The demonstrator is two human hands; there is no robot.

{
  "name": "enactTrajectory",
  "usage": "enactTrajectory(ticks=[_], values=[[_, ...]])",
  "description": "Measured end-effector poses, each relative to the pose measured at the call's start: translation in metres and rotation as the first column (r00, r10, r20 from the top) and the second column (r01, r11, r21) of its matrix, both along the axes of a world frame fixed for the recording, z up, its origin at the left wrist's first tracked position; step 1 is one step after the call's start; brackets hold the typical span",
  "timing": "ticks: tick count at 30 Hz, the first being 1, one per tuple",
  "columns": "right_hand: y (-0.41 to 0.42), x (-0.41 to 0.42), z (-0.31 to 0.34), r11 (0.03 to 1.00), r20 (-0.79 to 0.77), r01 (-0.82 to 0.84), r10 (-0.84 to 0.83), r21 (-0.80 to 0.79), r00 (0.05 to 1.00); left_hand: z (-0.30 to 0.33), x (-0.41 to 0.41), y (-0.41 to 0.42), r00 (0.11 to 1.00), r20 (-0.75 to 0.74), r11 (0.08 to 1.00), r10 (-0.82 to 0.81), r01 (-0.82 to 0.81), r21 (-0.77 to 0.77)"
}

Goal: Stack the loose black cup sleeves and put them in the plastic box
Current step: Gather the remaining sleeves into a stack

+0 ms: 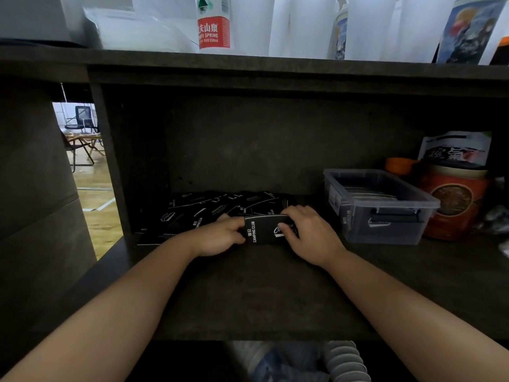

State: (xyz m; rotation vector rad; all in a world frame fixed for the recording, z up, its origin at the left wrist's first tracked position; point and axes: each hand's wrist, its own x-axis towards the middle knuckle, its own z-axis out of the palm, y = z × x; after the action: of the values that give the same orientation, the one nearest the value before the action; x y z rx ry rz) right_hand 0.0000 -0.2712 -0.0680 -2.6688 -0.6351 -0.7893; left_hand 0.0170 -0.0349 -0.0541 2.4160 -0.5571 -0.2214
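Note:
A small stack of black cup sleeves (pixel 263 230) with white "CAMPING CLUB" print stands on the dark shelf between my hands. My left hand (pixel 220 237) grips its left end and my right hand (pixel 308 232) grips its right end, fingers curled over the top. Behind them several loose black cup sleeves (pixel 209 209) lie spread flat towards the back left. The clear plastic box (pixel 385 230) sits to the right of my right hand, open, with a row of sleeves inside.
An orange-red tin (pixel 454 205) and a printed bag (pixel 457 148) stand right of the box. The upper shelf (pixel 248 64) overhangs, carrying a water bottle (pixel 213 23) and white rolls. A side panel (pixel 110 161) closes the left.

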Motion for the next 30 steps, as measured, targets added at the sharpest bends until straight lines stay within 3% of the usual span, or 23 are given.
enactTrajectory(ticks=[3, 4, 6, 8, 9, 13, 15, 19, 24, 27, 30], values=[[0.0, 0.0, 0.0, 1.0, -0.007, 0.0, 0.0, -0.004, 1.0, 0.004, 0.01, 0.019, 0.907, 0.392, 0.985, 0.153, -0.172, 0.012], [0.0, 0.0, 0.0, 1.0, -0.008, 0.001, -0.001, -0.004, 1.0, 0.003, 0.014, 0.029, 0.865, 0.458, 0.963, 0.206, -0.263, 0.064], [0.001, 0.0, 0.0, 1.0, -0.014, 0.003, -0.003, -0.004, 1.0, 0.001, 0.019, 0.049, 0.87, 0.374, 0.87, 0.321, -0.427, 0.247], [0.001, 0.0, 0.0, 1.0, -0.018, 0.002, -0.002, 0.0, 1.0, -0.003, 0.017, 0.062, 0.904, 0.218, 0.821, 0.367, -0.425, 0.381], [0.001, 0.0, 0.0, 1.0, -0.021, 0.001, -0.001, 0.001, 1.0, -0.004, 0.016, 0.064, 0.91, 0.185, 0.833, 0.371, -0.414, 0.367], [0.001, -0.001, 0.002, 1.0, -0.038, 0.007, -0.007, -0.001, 0.999, -0.003, 0.017, 0.064, 0.893, 0.223, 0.899, 0.392, -0.424, 0.115], [0.001, -0.001, 0.003, 1.0, -0.046, 0.011, -0.011, -0.005, 0.999, -0.002, 0.019, 0.06, 0.883, 0.22, 0.91, 0.416, -0.404, -0.099], [0.001, -0.002, 0.004, 1.0, -0.04, 0.006, -0.006, -0.002, 0.999, 0.001, 0.024, 0.061, 0.841, 0.157, 0.802, 0.517, -0.413, -0.432], [0.0, -0.001, 0.003, 1.0, -0.029, -0.004, 0.004, 0.002, 1.0, 0.003, 0.021, 0.065, 0.83, 0.13, 0.713, 0.542, -0.373, -0.593], [0.0, -0.002, 0.003, 1.0, -0.034, -0.006, 0.006, 0.004, 0.999, 0.001, 0.026, 0.071, 0.79, 0.152, 0.714, 0.594, -0.431, -0.551], [0.001, -0.002, 0.003, 1.0, -0.038, -0.001, 0.001, 0.0, 0.999, -0.004, 0.026, 0.074, 0.78, 0.035, 0.652, 0.625, -0.497, -0.573]])
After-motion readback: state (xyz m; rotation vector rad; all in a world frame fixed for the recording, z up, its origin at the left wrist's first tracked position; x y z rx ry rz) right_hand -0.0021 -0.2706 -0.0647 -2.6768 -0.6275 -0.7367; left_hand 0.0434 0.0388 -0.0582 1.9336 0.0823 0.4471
